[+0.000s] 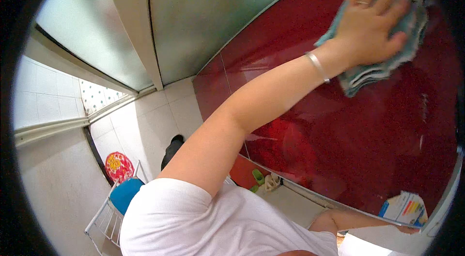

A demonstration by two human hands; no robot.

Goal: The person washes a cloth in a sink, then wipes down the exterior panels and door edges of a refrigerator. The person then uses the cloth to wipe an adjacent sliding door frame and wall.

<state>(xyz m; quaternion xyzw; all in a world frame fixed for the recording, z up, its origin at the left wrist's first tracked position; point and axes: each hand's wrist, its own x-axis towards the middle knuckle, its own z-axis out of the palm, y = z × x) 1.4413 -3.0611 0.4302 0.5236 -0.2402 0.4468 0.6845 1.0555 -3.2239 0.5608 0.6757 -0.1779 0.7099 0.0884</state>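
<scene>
My left hand (374, 32), with a ring and a silver bangle, lies palm down with fingers spread on a folded blue-green cloth (358, 81). It holds the cloth flat against a glossy dark red appliance door (348, 139), high on its right side. Motion blurs the cloth and fingers a little. At the lower right, my right hand (410, 230) is at the door's edge, just below a label with coloured bars (405, 208). Its fingers are mostly hidden, so I cannot tell whether they grip the edge.
Frosted glass panels (192, 19) in a pale frame stand on the left. A white wire rack (107, 219) with a blue item (125, 194) is beside me, near a red-and-yellow patterned round object (119, 167). Green slippers (258, 176) and pale shoes (271, 182) lie below the door.
</scene>
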